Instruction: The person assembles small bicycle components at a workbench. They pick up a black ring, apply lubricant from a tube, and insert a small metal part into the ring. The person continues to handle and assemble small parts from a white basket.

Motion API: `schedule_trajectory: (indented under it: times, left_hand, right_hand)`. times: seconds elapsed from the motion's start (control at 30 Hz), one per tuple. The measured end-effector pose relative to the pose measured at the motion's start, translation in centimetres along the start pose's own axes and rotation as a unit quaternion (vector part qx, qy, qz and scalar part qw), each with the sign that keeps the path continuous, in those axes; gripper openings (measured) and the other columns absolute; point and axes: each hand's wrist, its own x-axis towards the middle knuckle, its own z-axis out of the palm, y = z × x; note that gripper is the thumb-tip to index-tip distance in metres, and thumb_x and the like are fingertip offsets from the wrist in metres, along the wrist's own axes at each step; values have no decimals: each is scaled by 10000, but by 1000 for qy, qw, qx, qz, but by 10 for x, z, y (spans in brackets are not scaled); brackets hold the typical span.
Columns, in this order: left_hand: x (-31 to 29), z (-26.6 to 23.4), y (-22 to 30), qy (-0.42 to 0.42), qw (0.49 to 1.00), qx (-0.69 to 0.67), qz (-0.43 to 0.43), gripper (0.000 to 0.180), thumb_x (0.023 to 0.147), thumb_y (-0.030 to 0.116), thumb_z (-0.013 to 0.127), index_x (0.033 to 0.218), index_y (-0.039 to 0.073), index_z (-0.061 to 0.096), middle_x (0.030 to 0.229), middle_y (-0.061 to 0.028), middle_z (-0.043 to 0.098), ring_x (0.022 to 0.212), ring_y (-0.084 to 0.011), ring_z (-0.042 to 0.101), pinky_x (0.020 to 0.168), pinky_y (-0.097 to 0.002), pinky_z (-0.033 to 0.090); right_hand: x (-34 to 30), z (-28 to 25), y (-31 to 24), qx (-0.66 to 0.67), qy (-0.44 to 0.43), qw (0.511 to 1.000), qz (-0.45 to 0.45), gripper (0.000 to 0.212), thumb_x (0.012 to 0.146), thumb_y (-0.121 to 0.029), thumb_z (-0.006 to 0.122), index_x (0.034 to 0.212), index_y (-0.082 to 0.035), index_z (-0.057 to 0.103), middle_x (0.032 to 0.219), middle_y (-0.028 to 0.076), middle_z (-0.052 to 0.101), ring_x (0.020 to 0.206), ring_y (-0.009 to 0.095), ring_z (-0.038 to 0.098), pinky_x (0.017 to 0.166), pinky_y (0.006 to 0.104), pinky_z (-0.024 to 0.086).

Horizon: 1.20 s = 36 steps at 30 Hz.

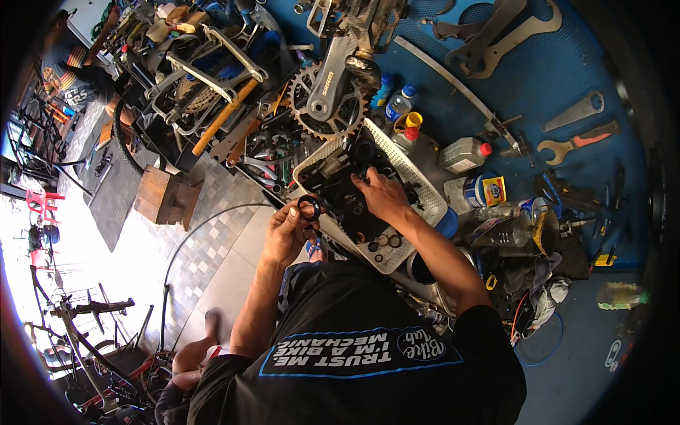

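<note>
My left hand [289, 230] holds up a black ring-shaped part [312, 207] between thumb and fingers, just left of a white perforated tray [427, 180]. My right hand [380, 195] reaches into that tray, fingers down among several black bicycle parts; I cannot tell whether it grips one. A few small black rings [383, 244] lie at the tray's near end. A crank arm with a toothed chainring [327, 99] rests just beyond the tray.
A cluttered blue workbench holds bottles [399, 104], a grey can with a red cap [464, 153], wrenches [575, 142] and rags. A tool bin [212, 78] stands at the left, a wooden box [166, 195] on the tiled floor. Another person [74, 71] is at the far top left.
</note>
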Motion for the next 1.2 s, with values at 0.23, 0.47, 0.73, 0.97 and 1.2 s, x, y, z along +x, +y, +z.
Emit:
schedule_trajectory:
  times: [0.23,0.47,0.73,0.97,1.2]
  left_hand:
    - [10,6,-4,-5,1000,-5,0,580,1029,436,645,1415,9,570,1158,-104,726,872,-163,664,661,-276,550]
    - [9,8,-9,13,1000,-14,-1,587,1035,432,637,1425,2,555,1154,-95,723,887,-159,667,662,-283,553]
    - [2,3,-7,27,1000,-4,12,591,1034,435,638,1424,-1,554,1174,-114,720,881,-159,673,639,-274,543]
    - [2,2,-8,31,999,-7,5,597,1028,445,642,1419,0,560,1173,-117,723,889,-160,673,651,-284,541]
    - [5,10,-6,11,1000,-10,7,593,1028,438,647,1417,-2,564,1166,-111,729,907,-170,681,690,-290,548]
  right_hand:
    - [-12,-2,-4,-88,-73,993,-42,720,871,-6,614,1565,-137,474,1194,149,522,928,285,637,709,384,551]
    - [-8,-19,6,-60,-85,993,-62,742,860,-22,645,1569,-166,478,1210,144,526,965,296,617,722,386,543]
    - [-18,-6,-1,-72,-94,991,-61,742,848,-10,642,1560,-150,487,1223,152,525,1006,308,615,739,399,550]
    - [-2,-10,-3,-67,-60,994,-60,665,871,-27,609,1525,-118,529,1230,147,535,1032,297,620,756,393,567]
    - [-12,-7,1,-56,-78,994,-51,690,852,-6,607,1530,-102,516,1218,152,532,1007,307,637,741,410,569]
